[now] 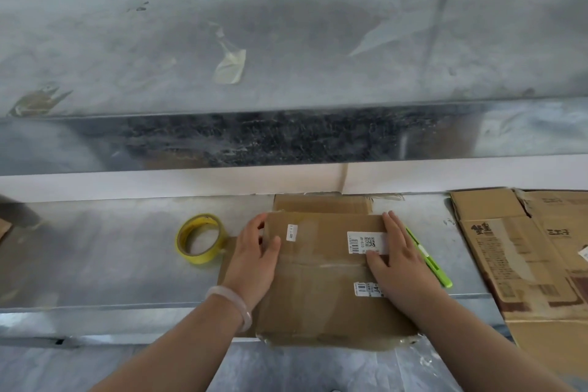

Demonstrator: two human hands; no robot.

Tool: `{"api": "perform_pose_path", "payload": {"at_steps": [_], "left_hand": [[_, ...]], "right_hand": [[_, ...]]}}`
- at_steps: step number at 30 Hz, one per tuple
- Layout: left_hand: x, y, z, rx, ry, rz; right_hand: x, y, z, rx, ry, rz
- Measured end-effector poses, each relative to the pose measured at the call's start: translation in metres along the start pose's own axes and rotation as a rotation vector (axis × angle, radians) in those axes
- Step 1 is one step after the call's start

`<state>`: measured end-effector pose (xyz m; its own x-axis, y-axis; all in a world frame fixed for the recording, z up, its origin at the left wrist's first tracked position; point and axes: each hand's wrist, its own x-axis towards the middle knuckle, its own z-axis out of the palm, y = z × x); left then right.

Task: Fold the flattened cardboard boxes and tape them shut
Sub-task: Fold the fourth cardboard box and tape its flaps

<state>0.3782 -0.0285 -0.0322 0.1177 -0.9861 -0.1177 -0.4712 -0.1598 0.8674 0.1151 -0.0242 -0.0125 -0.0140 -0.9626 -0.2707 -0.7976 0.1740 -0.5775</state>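
— What is going on over there?

— A long metal counter (105,264) is running left to right, and a metal shelf (318,51) is sitting above it at twelve o'clock. Out at three o'clock, a pile of flattened cardboard (521,251) is lying printed side up and hanging over the counter's front edge.

— And the piece being worked on?

— The cardboard box (321,293) is lying dead centre in front of the person. It's brown, with old clear tape shining across it, and its near end is reaching past the counter's front edge. One flap is sticking out at its twelve o'clock and another at its nine.

— What are the hands doing?

— The right grip (397,258) is lying flat on the box's three o'clock side, fingers straight and slightly spread. It's pressing down and partly covering a white label (362,242). The left grip (254,261) is taking the nine o'clock edge, thumb on top and fingers curling over the side, so it's pinching the box there.

— Where's the tape?

— The yellow tape roll (198,258) is lying flat on the counter at the box's nine o'clock, just beside that left flap and apart from both grips. A green cutter (431,261) is lying at three o'clock, just beside the right grip and partly hidden by it.

— Anything smaller?

— A crumpled tape scrap (230,68) is sitting on the shelf at about eleven o'clock. The person is also wearing a pale bracelet (237,304) on the left wrist.
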Motion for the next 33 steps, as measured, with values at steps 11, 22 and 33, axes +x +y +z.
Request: {"api": "perform_pose_path", "payload": {"at_steps": [11,22,33], "left_hand": [[0.022,0.006,-0.003,0.459,-0.093,0.155],[0.012,0.014,-0.002,0.279,0.102,0.187],[-0.047,0.002,0.005,0.149,-0.101,0.197]], "right_hand": [[0.024,0.001,-0.004,-0.101,0.050,-0.105],[0.023,0.005,-0.008,0.208,0.045,-0.036],[-0.027,0.019,0.010,-0.044,0.002,-0.242]]}}
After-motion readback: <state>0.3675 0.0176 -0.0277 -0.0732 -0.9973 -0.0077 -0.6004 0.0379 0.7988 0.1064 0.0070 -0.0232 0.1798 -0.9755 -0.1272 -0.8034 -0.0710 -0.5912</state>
